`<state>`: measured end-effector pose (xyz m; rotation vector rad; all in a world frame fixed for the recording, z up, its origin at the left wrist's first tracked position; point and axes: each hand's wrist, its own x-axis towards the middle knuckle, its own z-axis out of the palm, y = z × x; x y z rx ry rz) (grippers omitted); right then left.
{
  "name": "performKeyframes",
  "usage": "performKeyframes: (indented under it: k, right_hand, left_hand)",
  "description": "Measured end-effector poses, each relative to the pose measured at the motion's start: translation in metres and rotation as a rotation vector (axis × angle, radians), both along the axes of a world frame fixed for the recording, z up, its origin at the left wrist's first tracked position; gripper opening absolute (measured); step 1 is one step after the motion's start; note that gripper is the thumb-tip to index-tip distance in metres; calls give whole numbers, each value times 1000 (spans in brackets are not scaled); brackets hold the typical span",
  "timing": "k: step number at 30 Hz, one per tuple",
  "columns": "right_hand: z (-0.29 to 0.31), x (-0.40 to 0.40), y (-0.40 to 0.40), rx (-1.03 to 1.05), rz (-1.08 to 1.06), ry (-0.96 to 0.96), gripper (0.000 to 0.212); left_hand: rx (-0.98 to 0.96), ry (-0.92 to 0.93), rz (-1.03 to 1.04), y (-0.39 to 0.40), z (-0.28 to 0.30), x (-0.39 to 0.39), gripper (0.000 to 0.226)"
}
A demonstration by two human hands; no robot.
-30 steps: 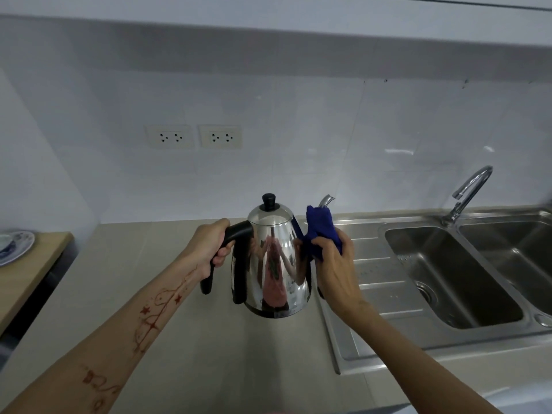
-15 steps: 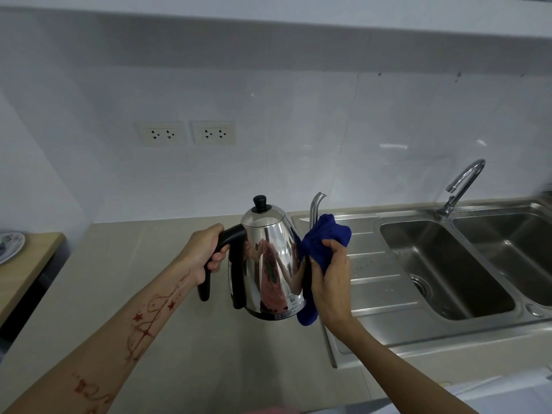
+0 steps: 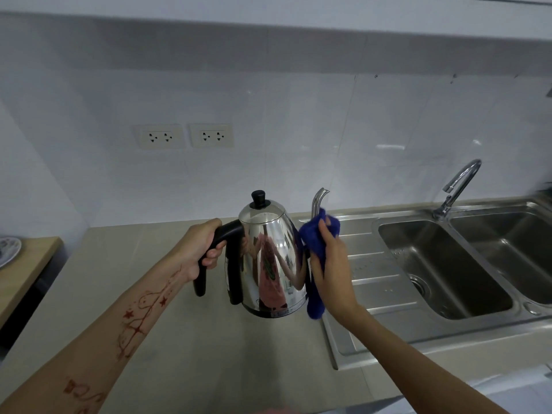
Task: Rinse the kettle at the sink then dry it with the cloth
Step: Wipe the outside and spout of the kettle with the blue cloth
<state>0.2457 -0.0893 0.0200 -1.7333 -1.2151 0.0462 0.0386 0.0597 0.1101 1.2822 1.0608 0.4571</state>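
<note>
Right now the polished stainless-steel kettle (image 3: 270, 261) with a black knob lid is held in the air above the beige tabletop (image 3: 191, 354), upright, just left of the steel double-bowl sink (image 3: 442, 264) and its ridged draining board. The left hand (image 3: 195, 253) is wrapped around the kettle's curved black handle (image 3: 222, 237), its fingers (image 3: 213, 254) curled fully closed about the grip. The right hand (image 3: 330, 264) clutches a crumpled deep-blue cloth (image 3: 316, 255), fingers closed on it, and presses it against the kettle's right side at the base of the thin gooseneck spout (image 3: 317, 201), whose curved tip rises clear above the cloth. A tail of the cloth hangs down past the kettle's bottom edge. The kettle's mirrored wall shows a blurred reflection of the person. A chrome curved faucet (image 3: 458, 186) stands at the back of the sink, between the two bowls. On the white tiled wall behind, two pale double outlet plates (image 3: 183, 135) sit side by side. At the far left edge, a patterned plate (image 3: 7, 251) rests on a light wooden surface (image 3: 24, 273) lower than the tabletop.
</note>
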Motion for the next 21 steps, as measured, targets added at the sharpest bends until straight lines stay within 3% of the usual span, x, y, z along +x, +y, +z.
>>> performKeyframes:
  k: [2,6,13,21]
  right_hand:
    - [-9,0,-10,-13,37,42,58]
    - [17,-1,15,149,-29,211,49]
    - [7,-26,1,179,42,226,28]
    - [-3,-30,2,171,58,296,66]
  left_hand:
    - [2,0,-12,-1,-3,-3,49]
    - [-31,-32,-15,-3,-4,0,50]
    - [2,-11,-2,0,-6,3,47]
    - [27,-21,25,6,-4,1,44]
